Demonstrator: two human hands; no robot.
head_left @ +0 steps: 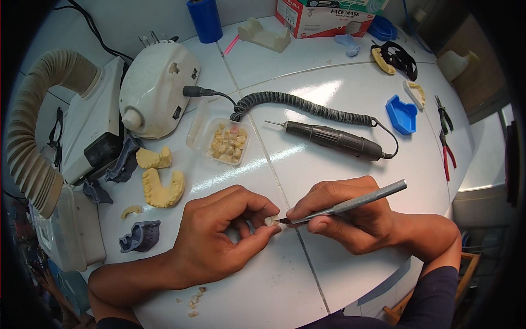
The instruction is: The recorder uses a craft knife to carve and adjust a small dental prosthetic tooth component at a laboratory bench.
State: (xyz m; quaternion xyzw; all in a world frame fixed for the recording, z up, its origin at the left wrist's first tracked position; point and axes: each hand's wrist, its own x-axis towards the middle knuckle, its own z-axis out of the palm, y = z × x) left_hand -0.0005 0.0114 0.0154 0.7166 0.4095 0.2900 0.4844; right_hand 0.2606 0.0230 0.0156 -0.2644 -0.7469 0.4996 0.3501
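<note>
Between the thumb and fingertips of my left hand (222,233) is a small whitish tooth-shaped piece (270,220). My right hand (350,216) grips a metal craft knife (370,198) like a pen, its handle slanting up to the right. The knife's blade tip meets or nearly meets the piece; the exact contact is too small to tell. Beyond my hands stands a small clear box (241,156) holding many yellowish-white artificial teeth (228,143), its lid folded back to the left. Several tiny chips (194,300) lie on the table near my left forearm.
A black handpiece (334,139) with a coiled cord lies beyond my right hand, joined to a white control unit (156,90). Yellow dental casts (163,188) and a grey mould (140,236) sit at left, beside a ribbed hose (27,137). Pliers (447,156) and a blue tray (401,115) are at right.
</note>
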